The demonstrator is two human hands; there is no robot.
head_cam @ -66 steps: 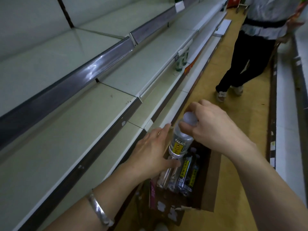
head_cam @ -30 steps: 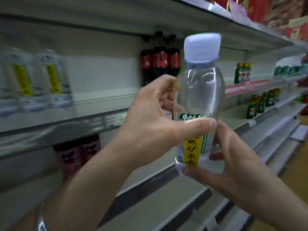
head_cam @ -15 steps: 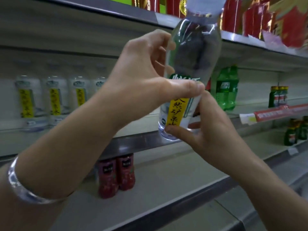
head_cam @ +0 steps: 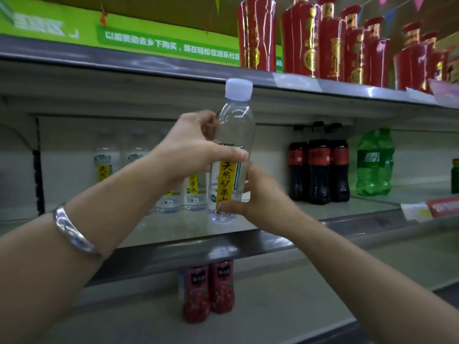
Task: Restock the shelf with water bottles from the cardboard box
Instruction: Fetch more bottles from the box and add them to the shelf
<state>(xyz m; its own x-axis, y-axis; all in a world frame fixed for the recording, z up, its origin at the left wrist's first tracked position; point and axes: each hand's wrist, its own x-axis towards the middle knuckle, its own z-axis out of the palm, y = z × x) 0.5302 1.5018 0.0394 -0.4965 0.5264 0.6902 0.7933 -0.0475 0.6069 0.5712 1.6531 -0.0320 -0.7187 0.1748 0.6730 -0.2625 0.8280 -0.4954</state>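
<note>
From the head camera, one water bottle stands upright in front of the middle shelf, its base just over the shelf. The left hand grasps its middle; the right hand pinches its base. Behind stand about four water bottles, three colas, two red drinks below.

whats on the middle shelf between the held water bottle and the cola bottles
In the head view, only bare shelf lies between the held water bottle and the cola bottles; the right hand overlaps part of it.
</note>
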